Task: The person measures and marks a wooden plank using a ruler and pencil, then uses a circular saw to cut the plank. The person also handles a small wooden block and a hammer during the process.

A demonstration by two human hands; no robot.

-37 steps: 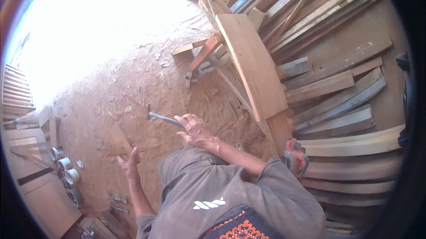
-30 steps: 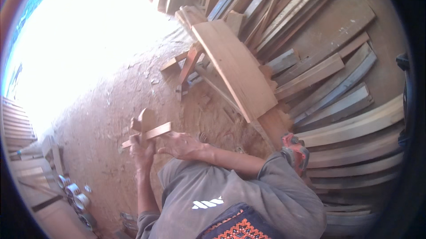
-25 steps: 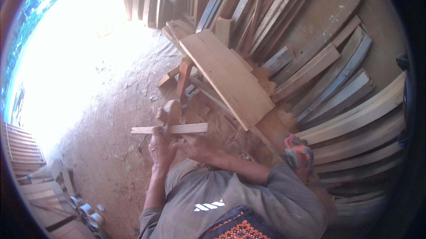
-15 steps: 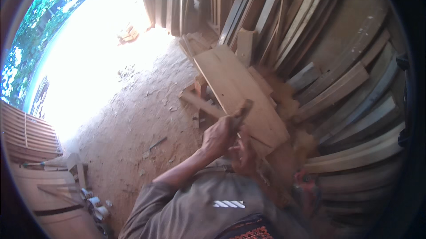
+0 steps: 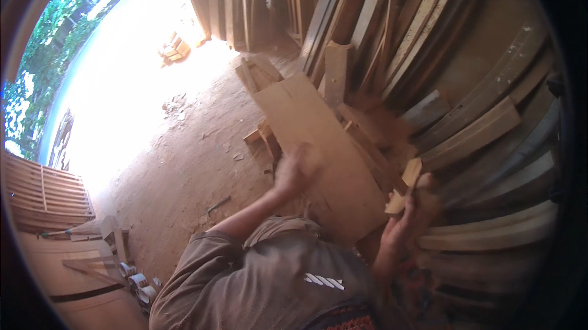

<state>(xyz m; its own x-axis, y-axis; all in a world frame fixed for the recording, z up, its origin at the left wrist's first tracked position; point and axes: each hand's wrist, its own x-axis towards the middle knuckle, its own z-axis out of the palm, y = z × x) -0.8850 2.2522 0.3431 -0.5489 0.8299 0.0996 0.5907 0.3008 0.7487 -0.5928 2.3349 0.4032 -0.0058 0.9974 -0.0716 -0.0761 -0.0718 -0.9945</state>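
A long, flat light-brown board slants away in front of me, raised above the floor on wooden pieces. Over its left edge is my left hand, its fingers smeared by motion; nothing can be made out in it. Off the board's near right corner, my right hand grips a short, pale wooden block. The block tilts upward and stands clear of the board. Part of the right palm is hidden behind the fingers and the block.
Many planks lean and lie along the right. Upright boards line the far side. A slatted wooden panel stands at the left, above a pale panel. Wood scraps litter the dirt floor.
My hands have moved apart from the board's near end. The left, which held a short wooden piece, is farther up the board; the right has swung out to the right with a block.
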